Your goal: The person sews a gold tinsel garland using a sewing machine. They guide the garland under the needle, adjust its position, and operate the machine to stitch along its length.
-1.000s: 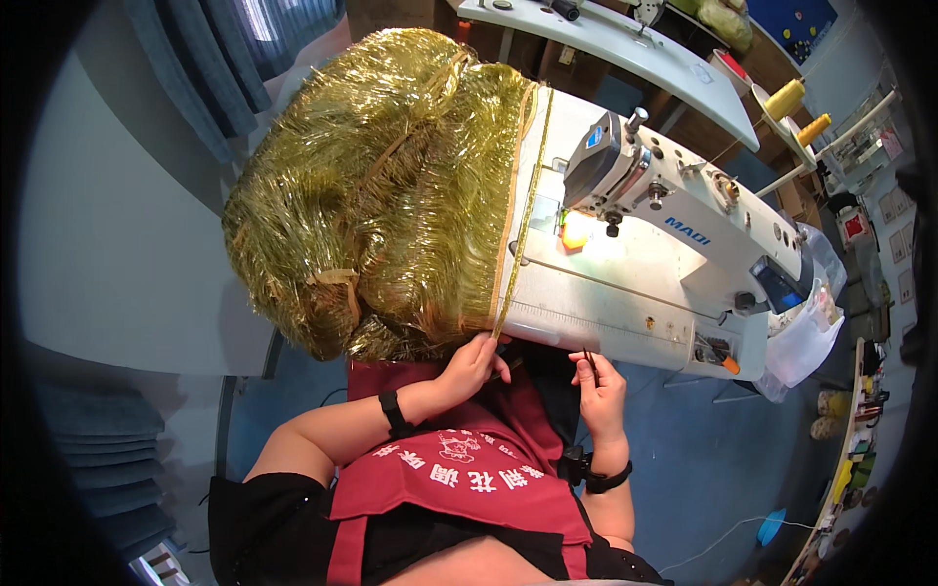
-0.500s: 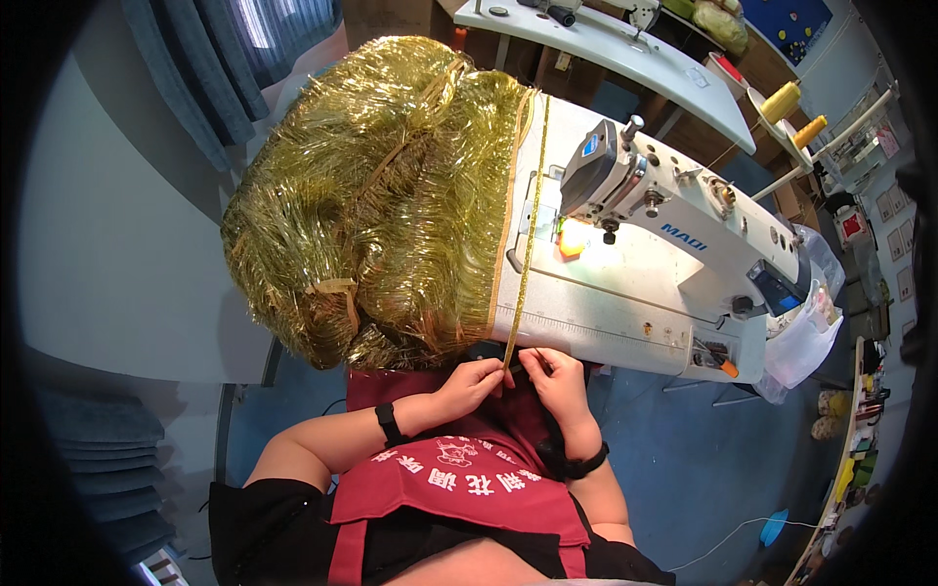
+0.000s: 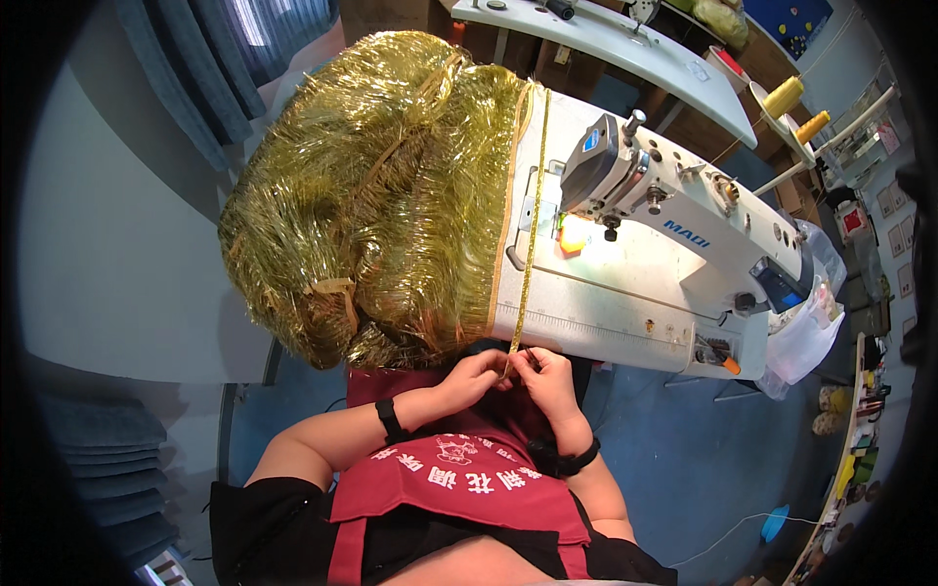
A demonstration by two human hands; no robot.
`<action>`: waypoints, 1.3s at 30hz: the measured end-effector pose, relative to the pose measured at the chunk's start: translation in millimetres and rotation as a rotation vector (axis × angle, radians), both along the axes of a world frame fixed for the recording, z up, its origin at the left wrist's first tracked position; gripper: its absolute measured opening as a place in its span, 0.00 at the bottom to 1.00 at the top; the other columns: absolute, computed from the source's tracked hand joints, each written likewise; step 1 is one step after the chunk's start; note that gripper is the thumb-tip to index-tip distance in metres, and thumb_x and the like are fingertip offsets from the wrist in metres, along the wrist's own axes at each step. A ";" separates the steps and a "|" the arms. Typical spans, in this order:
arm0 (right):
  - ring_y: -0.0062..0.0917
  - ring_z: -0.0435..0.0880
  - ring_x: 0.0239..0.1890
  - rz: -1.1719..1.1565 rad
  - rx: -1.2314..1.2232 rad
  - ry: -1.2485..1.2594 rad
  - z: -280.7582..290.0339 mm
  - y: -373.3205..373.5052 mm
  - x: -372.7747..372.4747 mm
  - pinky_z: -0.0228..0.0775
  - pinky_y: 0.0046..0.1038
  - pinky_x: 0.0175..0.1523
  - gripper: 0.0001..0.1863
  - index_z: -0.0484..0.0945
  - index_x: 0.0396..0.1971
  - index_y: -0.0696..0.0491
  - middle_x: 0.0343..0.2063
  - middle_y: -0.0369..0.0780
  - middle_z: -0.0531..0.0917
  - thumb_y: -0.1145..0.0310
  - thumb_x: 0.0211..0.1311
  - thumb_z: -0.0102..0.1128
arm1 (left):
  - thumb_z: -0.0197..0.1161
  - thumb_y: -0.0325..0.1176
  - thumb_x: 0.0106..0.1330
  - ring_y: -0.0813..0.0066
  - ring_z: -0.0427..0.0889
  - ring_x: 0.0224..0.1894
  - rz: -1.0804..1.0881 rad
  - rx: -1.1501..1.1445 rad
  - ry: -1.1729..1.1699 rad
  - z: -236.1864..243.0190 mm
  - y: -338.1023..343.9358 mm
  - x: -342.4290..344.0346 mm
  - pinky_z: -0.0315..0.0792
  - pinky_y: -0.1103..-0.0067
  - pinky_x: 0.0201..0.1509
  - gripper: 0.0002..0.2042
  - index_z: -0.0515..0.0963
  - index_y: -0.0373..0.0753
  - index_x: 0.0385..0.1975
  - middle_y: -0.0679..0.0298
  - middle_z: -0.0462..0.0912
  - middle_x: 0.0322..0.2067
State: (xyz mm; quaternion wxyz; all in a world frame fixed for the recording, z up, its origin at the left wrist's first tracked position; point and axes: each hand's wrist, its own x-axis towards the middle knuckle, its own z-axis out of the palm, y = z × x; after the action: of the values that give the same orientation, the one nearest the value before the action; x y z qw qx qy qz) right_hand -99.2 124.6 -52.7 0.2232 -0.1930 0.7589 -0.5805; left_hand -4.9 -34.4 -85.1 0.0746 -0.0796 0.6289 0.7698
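Observation:
A thin gold sequin strip (image 3: 527, 264) runs across the sewing machine's white bed (image 3: 616, 313) and off its near edge. My left hand (image 3: 476, 379) is closed on the strip's near end. My right hand (image 3: 543, 381) is closed beside it, fingertips at the strip, around a small dark thin item that is mostly hidden now. A big mound of gold tinsel fringe (image 3: 362, 195) with tan tape edges lies left of the strip. The machine head (image 3: 625, 176) stands to the right, its lamp lit.
A second white sewing table (image 3: 606, 44) stands behind. Thread cones (image 3: 783, 95) on a stand, a plastic bag (image 3: 806, 347) and a shelf of supplies (image 3: 845, 449) are at the right. Grey-blue curtains (image 3: 181, 88) hang at the left.
My right hand has moved left to meet my left hand at the strip. My left hand has shifted slightly, and the strip's near end now lies farther right than a second ago.

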 end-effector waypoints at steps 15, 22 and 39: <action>0.33 0.87 0.29 0.015 0.078 0.237 24.3 5.0 -13.1 0.75 0.33 0.36 0.17 0.85 0.36 0.58 0.28 0.47 0.87 0.58 0.73 0.62 | 0.54 0.35 0.80 0.90 0.69 0.25 0.246 0.055 0.070 13.8 10.7 -20.1 0.61 0.89 0.29 0.12 0.80 0.37 0.53 0.72 0.82 0.28; 0.33 0.80 0.28 0.044 0.244 0.275 40.4 21.1 -35.4 0.71 0.33 0.34 0.18 0.82 0.36 0.57 0.24 0.43 0.82 0.57 0.77 0.54 | 0.54 0.39 0.80 0.91 0.64 0.17 0.311 0.092 0.073 19.7 13.6 -21.2 0.57 0.89 0.23 0.13 0.81 0.38 0.51 0.70 0.82 0.21; 0.42 0.86 0.25 0.250 0.665 0.221 85.2 -35.5 -70.3 0.77 0.39 0.36 0.31 0.87 0.21 0.58 0.19 0.52 0.83 0.39 0.59 0.65 | 0.56 0.40 0.79 0.89 0.70 0.17 0.299 0.140 -0.011 21.9 10.1 -24.6 0.57 0.88 0.22 0.13 0.82 0.38 0.48 0.71 0.79 0.18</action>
State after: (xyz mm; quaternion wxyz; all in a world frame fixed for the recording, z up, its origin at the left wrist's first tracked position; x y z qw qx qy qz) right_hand -169.5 89.2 32.6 0.2594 -0.2625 0.8962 -0.2462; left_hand -29.5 -24.3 -63.2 -0.0322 -0.1710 0.5544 0.8139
